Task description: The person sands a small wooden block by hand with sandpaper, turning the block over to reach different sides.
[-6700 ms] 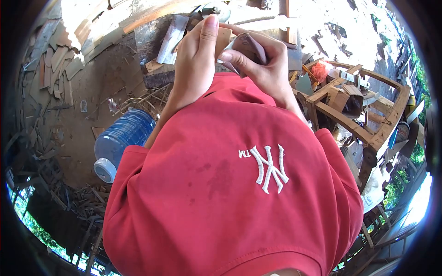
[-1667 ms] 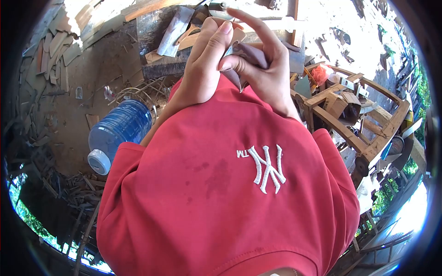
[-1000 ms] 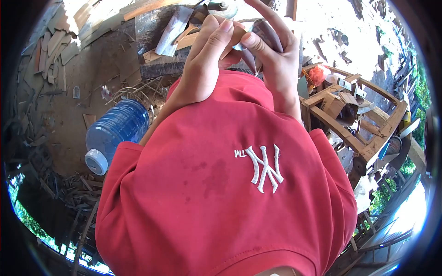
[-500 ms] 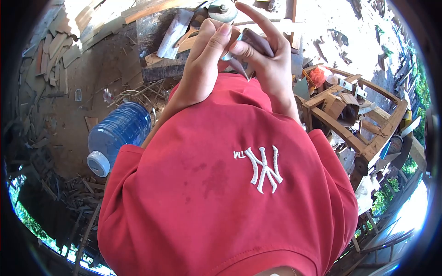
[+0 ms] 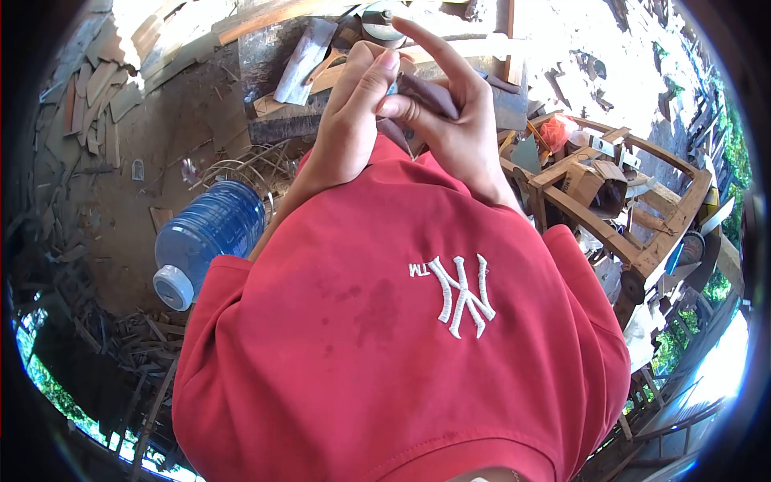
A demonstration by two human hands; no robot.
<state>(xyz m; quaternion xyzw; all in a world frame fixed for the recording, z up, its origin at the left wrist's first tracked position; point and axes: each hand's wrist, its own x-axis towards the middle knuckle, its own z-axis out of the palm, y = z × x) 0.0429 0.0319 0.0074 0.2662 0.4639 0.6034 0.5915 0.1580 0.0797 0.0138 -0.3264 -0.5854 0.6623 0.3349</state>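
My left hand (image 5: pixel 352 112) and my right hand (image 5: pixel 451 112) meet in front of my chest, above my red shirt (image 5: pixel 401 321). The right hand grips a folded piece of brown sandpaper (image 5: pixel 427 90) between thumb and fingers, its index finger stretched out upward. My left hand is closed around a small wooden piece that is almost wholly hidden, its thumb tip pressing against the sandpaper.
A blue water jug (image 5: pixel 205 237) lies on the dirt at the left. Behind the hands stands a workbench (image 5: pixel 281 76) with wood scraps and a round metal tool (image 5: pixel 379 16). An unfinished wooden chair frame (image 5: pixel 634 209) stands at the right. Wood offcuts litter the ground.
The right hand with the sandpaper has shifted up and back down against the left hand over the last seconds. Its index finger stays stretched out. The left hand has barely moved.
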